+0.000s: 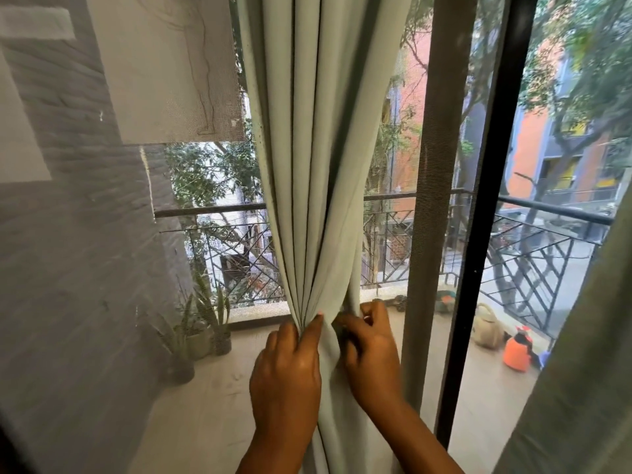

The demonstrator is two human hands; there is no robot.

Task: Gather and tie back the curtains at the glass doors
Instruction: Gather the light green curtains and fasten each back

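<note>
Sheer mesh panel (pixel 78 268) hung loose on the far left, not gathered. Potted plants (pixel 201 333) sat on the balcony floor behind it, clear of the work. Centre: pale green curtain (pixel 318 165) was bunched into tight vertical pleats in front of the glass door. Left hand (pixel 290 364) was pinched closed on the folds at the waist of the bundle, thumb and fingers clamping fabric. Right hand (pixel 369 350) was curled around the bundle's right edge, fingers partly hidden behind the cloth; couldn't tell if it held a tie, none visible. Dark door frame (pixel 485 200) stood just right of it, second curtain (pixel 588 336) at far right untouched.

Step, as I read it: gather done, tie pending. Next needs a tieback looped round while one hand keeps the pinch.
</note>
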